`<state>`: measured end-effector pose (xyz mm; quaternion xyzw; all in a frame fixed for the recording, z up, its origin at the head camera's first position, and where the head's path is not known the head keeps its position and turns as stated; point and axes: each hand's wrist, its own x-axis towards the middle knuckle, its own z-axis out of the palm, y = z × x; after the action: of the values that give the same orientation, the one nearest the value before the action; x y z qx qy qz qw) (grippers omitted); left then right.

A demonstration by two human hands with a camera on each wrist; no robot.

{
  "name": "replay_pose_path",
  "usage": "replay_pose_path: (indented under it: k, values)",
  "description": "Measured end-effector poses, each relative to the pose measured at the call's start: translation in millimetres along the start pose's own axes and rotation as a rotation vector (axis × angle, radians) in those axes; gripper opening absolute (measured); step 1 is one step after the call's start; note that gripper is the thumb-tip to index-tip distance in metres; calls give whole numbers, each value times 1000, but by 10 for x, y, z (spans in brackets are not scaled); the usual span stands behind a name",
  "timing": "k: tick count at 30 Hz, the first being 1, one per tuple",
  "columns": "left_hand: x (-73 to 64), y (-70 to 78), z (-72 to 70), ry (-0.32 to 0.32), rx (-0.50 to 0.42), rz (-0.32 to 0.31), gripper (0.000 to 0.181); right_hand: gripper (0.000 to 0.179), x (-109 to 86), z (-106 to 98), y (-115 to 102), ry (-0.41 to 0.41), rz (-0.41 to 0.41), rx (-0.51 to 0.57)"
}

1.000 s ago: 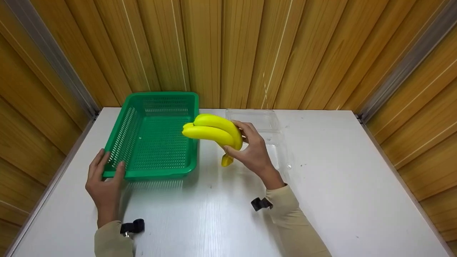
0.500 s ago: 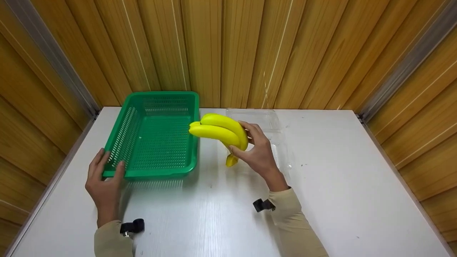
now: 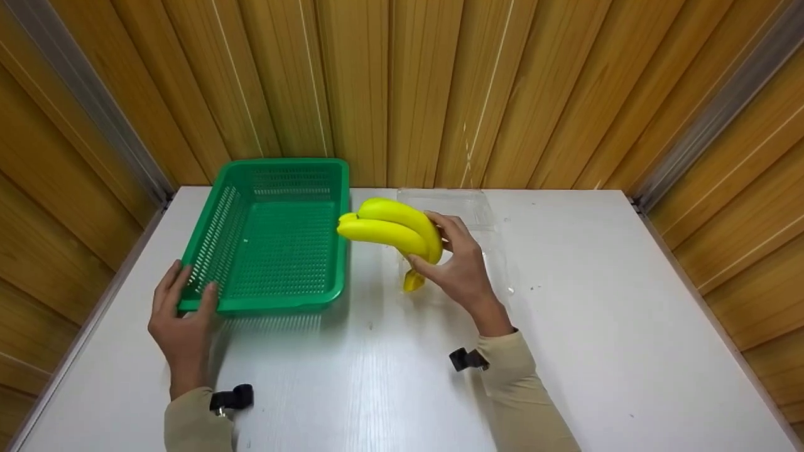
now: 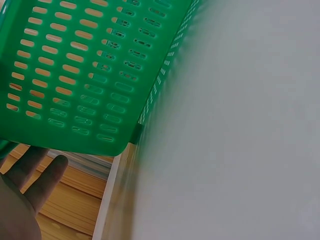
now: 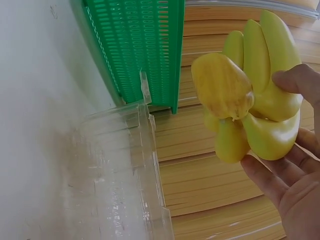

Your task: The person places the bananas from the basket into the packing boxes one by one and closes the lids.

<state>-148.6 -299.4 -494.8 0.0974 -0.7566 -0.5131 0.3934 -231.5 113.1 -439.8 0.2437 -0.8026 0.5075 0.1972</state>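
My right hand (image 3: 461, 270) holds a yellow bunch of bananas (image 3: 392, 226) in the air, right of the green basket. In the right wrist view the thumb presses one side of the bananas (image 5: 257, 65), fingers are spread under the other, and the cut stem end faces the camera. My left hand (image 3: 182, 326) rests at the near left corner of the green plastic basket (image 3: 270, 306), fingers at its left rim and thumb over the front rim. The left wrist view shows fairly straight fingers (image 4: 47, 182) beside the slotted basket wall (image 4: 75, 75).
Behind the right hand, a clear plastic container (image 3: 446, 204) lies on the white table (image 3: 584, 301), partly hidden by hand and bananas. Its transparent edges (image 5: 150, 145) appear in the right wrist view near the basket. Wood-patterned walls (image 3: 414, 94) close off the back and both sides.
My right hand has moved slightly to the right with the bananas, away from the basket. The left hand and basket have kept their places.
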Motion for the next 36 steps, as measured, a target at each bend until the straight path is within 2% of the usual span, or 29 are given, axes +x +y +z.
replay_pose_path:
  k: [3, 6, 11, 15, 22, 36]
  values:
    - [-16, 167, 0, 8, -8, -5, 47, 73, 17, -27, -27, -1, -16, -21]
    - [2, 82, 4, 11, 2, -1, 48, 73, 27, -56, -42, 7, -31, -42]
    - [25, -141, -2, 11, 26, -20, 49, 74, 30, -89, -28, 13, -53, -63]
    - [31, -221, -4, 13, 26, -17, 50, 74, 28, -117, -13, 9, -65, -70]
    - [46, -240, 13, 17, 34, 27, 50, 73, 29, -193, 15, 17, -69, -110]
    - [28, -182, 16, 4, 16, -6, 50, 73, 25, -342, 60, 24, -33, -158]
